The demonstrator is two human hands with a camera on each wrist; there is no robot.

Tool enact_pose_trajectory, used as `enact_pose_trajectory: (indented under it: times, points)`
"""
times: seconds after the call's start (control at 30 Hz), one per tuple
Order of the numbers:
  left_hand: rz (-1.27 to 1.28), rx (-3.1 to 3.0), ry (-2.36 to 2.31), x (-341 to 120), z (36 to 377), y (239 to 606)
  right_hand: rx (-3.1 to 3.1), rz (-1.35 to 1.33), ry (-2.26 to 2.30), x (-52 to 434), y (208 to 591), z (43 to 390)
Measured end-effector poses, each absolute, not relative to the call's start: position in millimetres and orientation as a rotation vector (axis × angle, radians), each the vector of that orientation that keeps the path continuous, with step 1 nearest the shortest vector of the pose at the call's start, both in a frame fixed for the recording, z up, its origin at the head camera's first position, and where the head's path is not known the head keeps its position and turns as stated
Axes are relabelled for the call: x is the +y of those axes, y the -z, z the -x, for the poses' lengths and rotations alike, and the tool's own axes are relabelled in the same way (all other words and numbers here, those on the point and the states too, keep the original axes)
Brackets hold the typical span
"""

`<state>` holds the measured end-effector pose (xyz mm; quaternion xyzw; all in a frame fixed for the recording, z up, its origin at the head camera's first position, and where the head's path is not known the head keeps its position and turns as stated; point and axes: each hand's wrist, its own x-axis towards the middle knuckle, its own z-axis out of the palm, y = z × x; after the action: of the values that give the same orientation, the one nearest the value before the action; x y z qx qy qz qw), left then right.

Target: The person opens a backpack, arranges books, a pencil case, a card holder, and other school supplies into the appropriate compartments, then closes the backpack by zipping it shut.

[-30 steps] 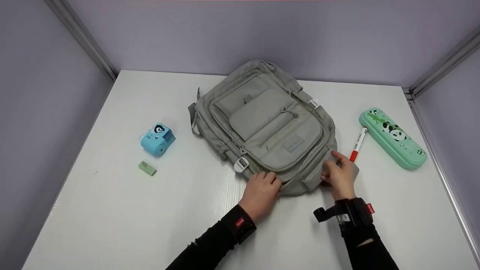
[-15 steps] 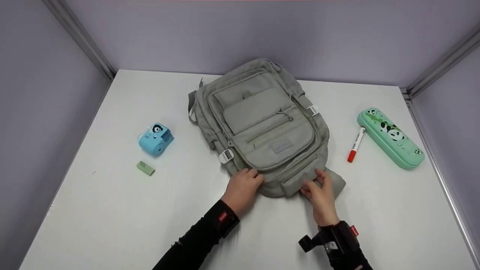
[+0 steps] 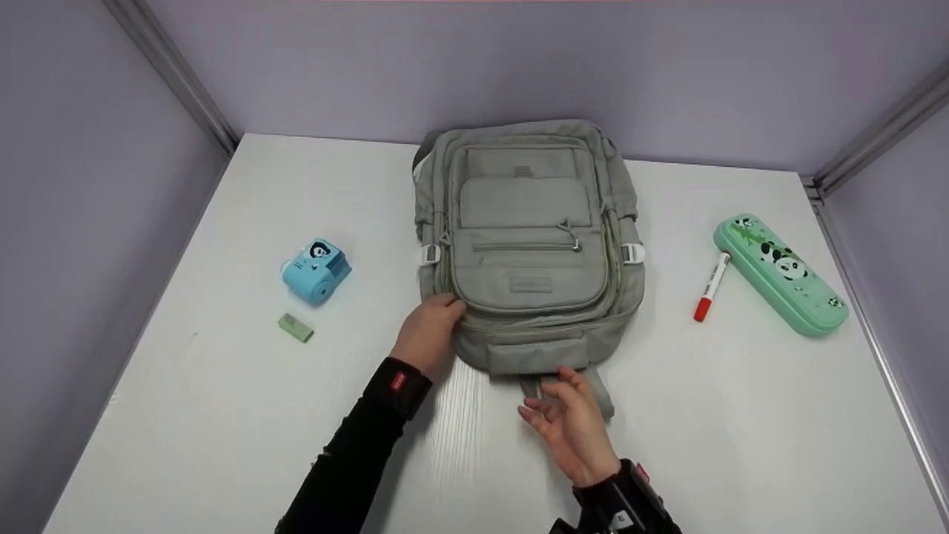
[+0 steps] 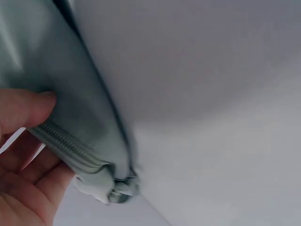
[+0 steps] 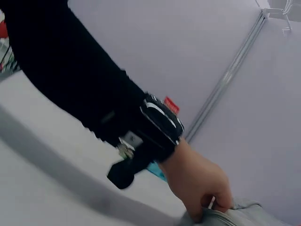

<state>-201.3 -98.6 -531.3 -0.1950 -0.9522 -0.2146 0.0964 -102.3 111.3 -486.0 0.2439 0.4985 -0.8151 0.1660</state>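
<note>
A grey-green backpack (image 3: 530,259) lies front side up, roughly straight, on the white table. My left hand (image 3: 428,334) grips its lower left side; in the left wrist view the thumb presses the fabric above a zipper (image 4: 66,143), fingers beneath. The right wrist view shows the left hand (image 5: 200,181) pinching the bag's edge. At the bag's bottom edge, my right hand (image 3: 574,426) has its fingers spread and loosely bent, beside a grey strap piece (image 3: 599,393) poking out from below. Whether its fingertips touch the bag is unclear.
A blue pencil sharpener (image 3: 316,271) and a small green eraser (image 3: 296,327) lie left of the bag. To the right are a red-capped white marker (image 3: 712,286) and a green panda pencil case (image 3: 782,274). Purple-grey panels (image 3: 474,67) border the table.
The backpack has turned from a slant to nearly straight. My left hand has moved left and up while gripping it. My right hand has moved left and down, and its fingers have loosened.
</note>
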Motion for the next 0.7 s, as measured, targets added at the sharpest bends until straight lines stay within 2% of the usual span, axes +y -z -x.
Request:
enact_pose_trajectory:
  times: [0.33,0.7]
  points:
    - [0.539,-2.837,0.754,-104.0,214.5,535.5,1.365,-0.718,2.405,100.0,484.4,107.4]
    - [0.553,-2.834,0.736,-106.7,210.5,535.5,1.455,-0.767,2.362,153.0,460.2,127.9]
